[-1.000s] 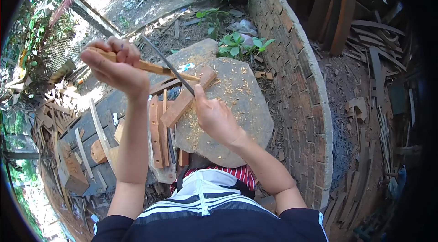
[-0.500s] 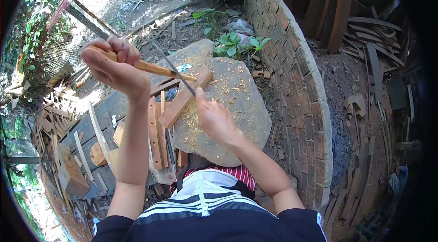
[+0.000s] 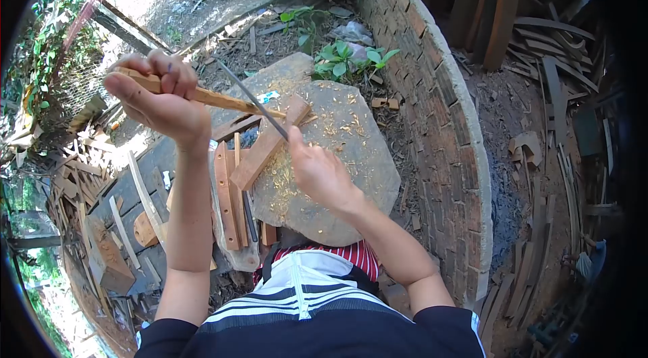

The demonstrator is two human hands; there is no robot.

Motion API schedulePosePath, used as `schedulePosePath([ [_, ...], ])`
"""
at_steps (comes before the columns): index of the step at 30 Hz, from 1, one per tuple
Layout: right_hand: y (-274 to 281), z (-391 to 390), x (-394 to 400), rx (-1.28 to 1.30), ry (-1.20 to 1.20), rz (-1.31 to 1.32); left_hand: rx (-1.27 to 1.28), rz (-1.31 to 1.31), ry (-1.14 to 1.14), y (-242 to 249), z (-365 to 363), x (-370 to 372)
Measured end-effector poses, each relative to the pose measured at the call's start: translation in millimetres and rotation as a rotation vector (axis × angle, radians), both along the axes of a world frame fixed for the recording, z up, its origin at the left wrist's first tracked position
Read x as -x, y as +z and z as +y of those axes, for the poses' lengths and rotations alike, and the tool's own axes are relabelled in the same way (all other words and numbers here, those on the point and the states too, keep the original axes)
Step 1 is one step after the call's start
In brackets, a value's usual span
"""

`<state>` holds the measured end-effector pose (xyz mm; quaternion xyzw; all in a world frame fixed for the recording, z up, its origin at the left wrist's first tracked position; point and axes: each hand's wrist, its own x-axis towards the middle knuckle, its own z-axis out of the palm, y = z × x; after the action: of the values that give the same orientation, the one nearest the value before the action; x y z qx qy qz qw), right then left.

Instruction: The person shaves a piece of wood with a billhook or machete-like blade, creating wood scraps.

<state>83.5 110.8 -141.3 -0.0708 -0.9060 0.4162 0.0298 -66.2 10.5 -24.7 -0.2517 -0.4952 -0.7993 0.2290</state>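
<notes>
My left hand [image 3: 158,91], raised at the upper left, is wrapped round one end of a slim wooden piece [image 3: 226,100]. That piece slopes down to the right, its far tip by the top of a reddish wooden block [image 3: 260,159]. In my right hand [image 3: 320,172] is a long dark metal tool [image 3: 250,95], like a file or blade, which crosses the wooden piece near its tip. The block lies slantwise on a round grey stump [image 3: 358,175] scattered with pale shavings.
Left of the stump, a dark board [image 3: 169,186] bears drilled wooden strips [image 3: 226,196] and offcuts. A curved brick wall [image 3: 452,142] stands to the right. Leafy plants [image 3: 337,61] grow behind the stump, and curved wood pieces [image 3: 557,98] lie beyond the wall.
My left hand has moved slightly left with the wooden piece. The metal tool has shifted a little left, and my right hand keeps its grip. The view has shifted slightly.
</notes>
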Motion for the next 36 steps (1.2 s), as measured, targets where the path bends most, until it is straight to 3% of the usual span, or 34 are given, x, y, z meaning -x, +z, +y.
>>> schedulePosePath([
  [1, -20, 5, -1, -0.045, 0.005, -0.120, 0.021, 0.005, 0.024, -1, -4, 3],
  [5, -33, 11, -13, -0.055, -0.011, -0.139, 0.003, -0.035, -0.068, 2, -1, 2],
  [9, 64, 7, -1, 0.120, -0.025, -0.035, 0.051, -0.024, -0.156, 3, 9, 3],
  [11, 73, 4, 3, 0.171, -0.037, 0.066, 0.057, -0.025, -0.132, 6, 15, -1],
  [13, 62, 1, 5, 0.080, -0.017, 0.064, 0.037, -0.035, -0.097, 6, 18, -2],
  [16, -33, -1, 7, 0.034, -0.056, -0.060, 0.044, -0.030, 0.061, 2, 7, 5],
  [20, -45, 4, -5, 0.109, -0.085, -0.154, 0.050, -0.047, 0.088, 2, -1, 12],
  [24, 43, 4, 8, 0.195, -0.041, 0.027, 0.049, -0.044, 0.020, 6, 5, 15],
  [28, 57, -2, 10, 0.138, -0.052, 0.073, 0.049, -0.028, 0.019, 6, 4, 17],
  [30, -5, -9, 14, 0.012, -0.023, -0.038, 0.069, -0.032, 0.172, 6, 6, 14],
  [32, -77, 2, 15, 0.004, -0.092, -0.149, 0.014, -0.057, 0.157, 2, -7, 25],
  [36, -55, 5, 12, 0.100, -0.079, -0.204, 0.034, -0.073, 0.152, 4, -8, 31],
])
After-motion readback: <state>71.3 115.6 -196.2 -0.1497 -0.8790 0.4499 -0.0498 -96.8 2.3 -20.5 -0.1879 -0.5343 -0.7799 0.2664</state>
